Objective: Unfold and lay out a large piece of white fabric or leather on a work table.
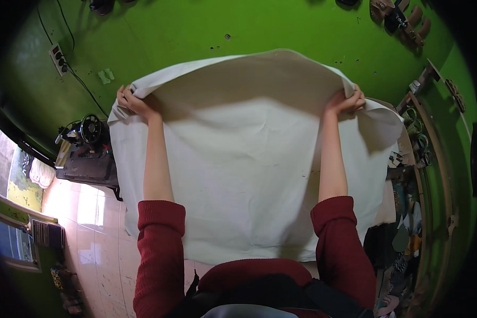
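Note:
A large off-white sheet of material (238,175) spreads out in front of me, its far edge lifted and curled back toward me. My left hand (135,103) is closed around the sheet's far left edge, where the material bunches in folds. At the far right, my right hand (348,102) grips the same edge, fingers wrapped over it. Between the two hands the raised edge bows upward in an arc. Light creases run across the sheet's middle, and its near edge hangs close to my body. Whatever lies beneath the sheet is hidden.
A sewing machine (90,129) with a black handwheel stands on a dark table (87,164) at the left. A power strip (57,58) hangs on the green wall (196,32). Shelving with sandals (423,142) lines the right side. Pale floor tiles (98,244) show at lower left.

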### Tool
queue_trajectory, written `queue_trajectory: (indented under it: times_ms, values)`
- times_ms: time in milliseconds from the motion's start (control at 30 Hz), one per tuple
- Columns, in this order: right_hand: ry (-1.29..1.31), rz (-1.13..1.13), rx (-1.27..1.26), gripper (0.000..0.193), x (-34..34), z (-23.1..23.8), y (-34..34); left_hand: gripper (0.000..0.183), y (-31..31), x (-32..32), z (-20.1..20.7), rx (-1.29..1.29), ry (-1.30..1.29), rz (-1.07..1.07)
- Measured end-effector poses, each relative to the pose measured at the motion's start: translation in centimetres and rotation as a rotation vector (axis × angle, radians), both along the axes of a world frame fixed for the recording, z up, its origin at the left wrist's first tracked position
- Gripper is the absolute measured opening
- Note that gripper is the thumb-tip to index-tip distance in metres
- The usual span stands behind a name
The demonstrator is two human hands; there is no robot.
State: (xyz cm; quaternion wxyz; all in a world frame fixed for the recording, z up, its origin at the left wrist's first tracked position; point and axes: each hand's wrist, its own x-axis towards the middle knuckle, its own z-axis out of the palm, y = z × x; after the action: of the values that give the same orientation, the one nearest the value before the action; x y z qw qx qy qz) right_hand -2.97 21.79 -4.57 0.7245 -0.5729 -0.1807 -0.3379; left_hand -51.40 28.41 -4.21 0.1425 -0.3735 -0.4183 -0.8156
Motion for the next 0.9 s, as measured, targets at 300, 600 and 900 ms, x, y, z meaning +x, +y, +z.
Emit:
queue_trajectory:
  times_ms: [300,600,900]
  values:
    - [-0.222,0.288,-0.567,0.031,2.9,-12.0,6.8,0.038,5.2,2.0,-10.7,-0.745,0.269,0.169]
    - [-0.011,0.408,-1.044,0.062,4.7,-23.4,9.6,0.050,11.5,0.7,-20.2,-1.195,0.483,0.150]
    - [-0.258,0.341,-1.436,0.059,10.1,-22.8,9.5,0.052,13.4,-2.6,-26.1,-1.595,0.723,0.296]
